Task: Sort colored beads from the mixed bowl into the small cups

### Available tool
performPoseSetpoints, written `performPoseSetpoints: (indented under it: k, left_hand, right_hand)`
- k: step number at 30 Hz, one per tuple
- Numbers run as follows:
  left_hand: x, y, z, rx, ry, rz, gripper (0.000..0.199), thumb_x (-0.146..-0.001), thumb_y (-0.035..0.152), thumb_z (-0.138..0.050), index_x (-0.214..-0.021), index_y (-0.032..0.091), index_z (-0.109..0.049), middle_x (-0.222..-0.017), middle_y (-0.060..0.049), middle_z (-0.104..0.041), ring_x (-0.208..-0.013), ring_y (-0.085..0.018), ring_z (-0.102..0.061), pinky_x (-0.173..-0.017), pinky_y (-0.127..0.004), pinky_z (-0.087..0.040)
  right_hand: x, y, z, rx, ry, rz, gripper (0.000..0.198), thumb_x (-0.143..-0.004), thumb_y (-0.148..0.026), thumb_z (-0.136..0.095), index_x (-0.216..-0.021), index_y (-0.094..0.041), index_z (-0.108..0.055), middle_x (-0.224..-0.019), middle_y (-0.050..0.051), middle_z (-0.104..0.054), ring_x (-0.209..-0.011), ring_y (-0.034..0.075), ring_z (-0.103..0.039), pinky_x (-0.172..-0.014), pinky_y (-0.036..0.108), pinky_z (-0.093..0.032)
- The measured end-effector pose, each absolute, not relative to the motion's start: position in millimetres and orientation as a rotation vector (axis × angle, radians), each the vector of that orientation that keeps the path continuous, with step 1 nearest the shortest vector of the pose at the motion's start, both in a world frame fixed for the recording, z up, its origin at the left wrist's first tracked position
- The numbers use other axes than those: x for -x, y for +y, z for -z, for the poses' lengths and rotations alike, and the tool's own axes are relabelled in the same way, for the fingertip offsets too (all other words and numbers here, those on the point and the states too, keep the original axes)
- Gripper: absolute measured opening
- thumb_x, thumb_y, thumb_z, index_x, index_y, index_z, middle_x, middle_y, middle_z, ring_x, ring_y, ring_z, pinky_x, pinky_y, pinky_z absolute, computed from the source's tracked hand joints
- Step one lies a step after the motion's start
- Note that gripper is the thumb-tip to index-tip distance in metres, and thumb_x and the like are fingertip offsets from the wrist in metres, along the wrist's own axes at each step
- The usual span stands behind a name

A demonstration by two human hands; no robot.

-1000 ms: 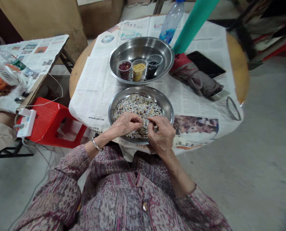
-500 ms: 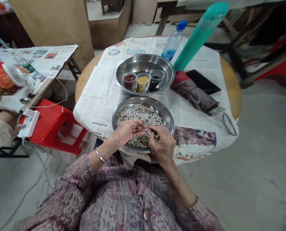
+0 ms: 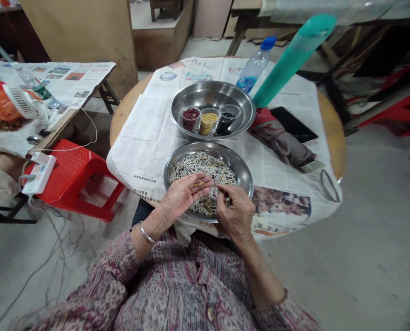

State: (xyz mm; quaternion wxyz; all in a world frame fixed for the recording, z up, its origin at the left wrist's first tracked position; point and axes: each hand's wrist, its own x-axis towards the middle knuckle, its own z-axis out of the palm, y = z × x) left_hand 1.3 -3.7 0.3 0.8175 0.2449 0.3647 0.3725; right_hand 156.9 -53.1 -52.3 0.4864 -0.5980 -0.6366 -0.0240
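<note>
Palm up, my left hand point(image 3: 180, 196) is cupped over the near metal bowl point(image 3: 245, 174), with a few yellow beans point(image 3: 198, 184) lying on its fingers. Close beside those fingertips, my right hand point(image 3: 237, 210) is closed in a pinch; what it pinches, if anything, is too small to make out. Mixed white grains and coloured beans point(image 3: 205, 162) cover the near bowl's bottom. Behind it stands a larger metal bowl point(image 3: 210, 87) holding three clear cups: one of dark red beans point(image 3: 191, 114), one of yellow beans point(image 3: 209, 118) and one of black beans point(image 3: 227, 115).
Newspaper point(image 3: 136, 133) covers the round table. A water bottle point(image 3: 255, 66), a green tube point(image 3: 294, 57), a folded umbrella point(image 3: 281, 138) and a dark tablet point(image 3: 294, 124) lie or stand at right. Left are a red stool point(image 3: 77, 179), a power strip point(image 3: 39, 174) and another person's leg point(image 3: 1, 184).
The whole view has shifted slightly, so the bowls and table sit a little lower and further right. Both hands keep nearly the same pose over the near bowl.
</note>
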Motion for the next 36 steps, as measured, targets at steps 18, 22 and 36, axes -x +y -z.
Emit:
performPoseSetpoints:
  k: [18,22,36]
  left_hand:
    - [-9.4,1.7,-17.6,-0.586,0.679,-0.888,0.054,-0.107,0.044,-0.018,-0.131,0.016,-0.058,-0.144,-0.013,-0.056,-0.134,-0.023,-0.055,-0.105,-0.041,-0.053]
    - [-12.5,3.7,-16.7,-0.562,0.585,-0.909,0.055,-0.107,0.044,-0.016,-0.133,0.017,-0.056,-0.145,-0.011,-0.056,-0.135,-0.023,-0.054,-0.108,-0.043,-0.050]
    - [-10.6,7.5,-24.7,-0.536,0.591,-0.902,0.069,-0.103,0.059,-0.013,-0.137,0.016,-0.055,-0.139,-0.014,-0.061,-0.135,-0.026,-0.054,-0.108,-0.044,-0.049]
  right_hand:
    - [-157.7,-53.9,49.7,1.490,-1.563,-0.069,0.017,-0.089,-0.021,-0.055,-0.095,-0.020,-0.071,-0.087,0.006,-0.074,-0.081,0.020,-0.069,-0.077,0.036,-0.057]
    - [-158.2,-55.8,35.8,1.478,-1.580,-0.204,0.017,-0.090,-0.022,-0.055,-0.095,-0.020,-0.071,-0.088,0.005,-0.075,-0.075,0.018,-0.068,-0.069,0.032,-0.056]
    - [-132.1,-46.3,-15.0,1.348,-1.719,0.102,0.012,-0.091,-0.017,-0.061,-0.099,-0.023,-0.067,-0.087,0.003,-0.073,-0.079,0.017,-0.067,-0.076,0.031,-0.053]
